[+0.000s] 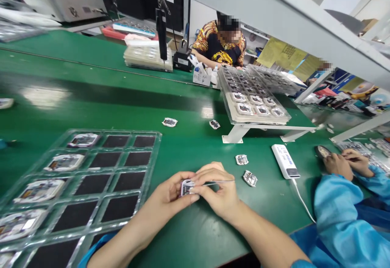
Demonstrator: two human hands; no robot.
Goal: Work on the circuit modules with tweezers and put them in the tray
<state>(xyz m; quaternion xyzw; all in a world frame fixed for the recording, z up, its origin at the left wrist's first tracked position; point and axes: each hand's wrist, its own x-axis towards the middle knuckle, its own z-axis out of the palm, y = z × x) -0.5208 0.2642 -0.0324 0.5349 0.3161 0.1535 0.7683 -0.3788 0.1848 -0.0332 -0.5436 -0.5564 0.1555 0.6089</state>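
Fingers of the L hand [169, 194] are bent, index & thumb pinching one edge of a small white-framed PCB [186, 187]. R hand [224, 197] comes in from the other side, thumb tip on the PCB, fingers closed tog. on a thin metal tool [222, 181] whose shaft sticks out to the R; its tip & exact type can't be made out. So PCB sits btwn both hands, over green benchtop [189, 239].

To L: clear plastic tray [154, 158] w/ black-lined pockets; its L-hand column holds similar boards [65, 162], the other 2 cols show bare black pads. Beyond the hands, 4 loose PCBs [241, 160] lie on the bench: 2 near R hand, 2 farther back. Past those, white metal stand [233, 134] carrying stacked trays [265, 118] w/ more boards. R of the loose ones: slim white box [283, 160] w/ white cable [302, 199].

Far R, co-worker's blue sleeves [338, 203], their hands [338, 166] at a dark round item [322, 151]. Across bench: 2nd person in patterned shirt [224, 52]; black elec. screwdriver [161, 32] hangs nearby.
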